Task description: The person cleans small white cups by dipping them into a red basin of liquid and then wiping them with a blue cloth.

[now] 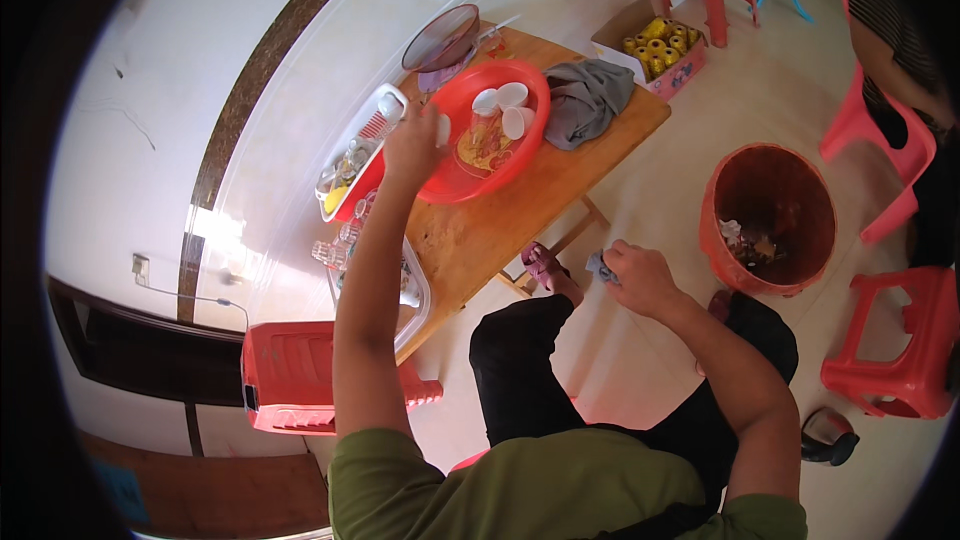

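My left hand is raised over the left rim of a red plastic basin on the wooden table. Its fingers are closed on a small white cup, which the hand partly hides. Inside the basin, three white cups sit at the far side, above a yellow and red pattern on the basin's bottom. Off the table's right edge, over my lap, my right hand is closed around a bunched grey-blue cloth.
Left of the basin stands a white rack of dishes; glasses and a clear tray are nearer. A grey cloth lies at right. A red bin, red stool and seated person are on my right.
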Available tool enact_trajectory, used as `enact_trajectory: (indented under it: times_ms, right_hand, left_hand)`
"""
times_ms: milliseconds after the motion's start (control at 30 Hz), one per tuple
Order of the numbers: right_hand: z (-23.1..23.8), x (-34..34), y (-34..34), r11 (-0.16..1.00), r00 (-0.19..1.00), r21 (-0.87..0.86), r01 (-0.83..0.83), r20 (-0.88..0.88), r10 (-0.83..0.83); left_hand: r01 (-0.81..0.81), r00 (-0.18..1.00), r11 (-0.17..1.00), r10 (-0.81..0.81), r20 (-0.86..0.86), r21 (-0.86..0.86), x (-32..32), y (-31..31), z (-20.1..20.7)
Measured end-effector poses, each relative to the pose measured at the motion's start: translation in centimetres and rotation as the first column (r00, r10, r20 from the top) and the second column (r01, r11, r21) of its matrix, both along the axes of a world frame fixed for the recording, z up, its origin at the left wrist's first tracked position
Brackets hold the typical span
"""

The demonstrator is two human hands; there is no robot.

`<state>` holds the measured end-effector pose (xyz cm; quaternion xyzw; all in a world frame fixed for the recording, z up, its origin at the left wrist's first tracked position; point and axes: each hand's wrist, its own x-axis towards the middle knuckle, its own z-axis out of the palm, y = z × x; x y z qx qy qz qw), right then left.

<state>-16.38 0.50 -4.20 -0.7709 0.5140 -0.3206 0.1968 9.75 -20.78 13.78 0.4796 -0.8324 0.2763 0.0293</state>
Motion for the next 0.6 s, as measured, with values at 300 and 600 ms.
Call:
enact_trajectory:
  times_ms: [300, 600]
  right_hand:
    - [2.7, -2.5, -1.7, 0.955, 0.619, 0.289, 0.064, 0.739, -0.266]
    - [5.9, -0.8, -0.2, 0.849, 0.825, -0.383, 0.364, 0.555, -0.103]
  left_hand:
    - [0.779, -0.136, 0.556, 0.602, -0.787, 0.29, -6.9, 8.0, -1.5]
    - [0.844, -0.442, 0.523, 0.802, -0.401, 0.115, -17.7, 16.9, -9.4]
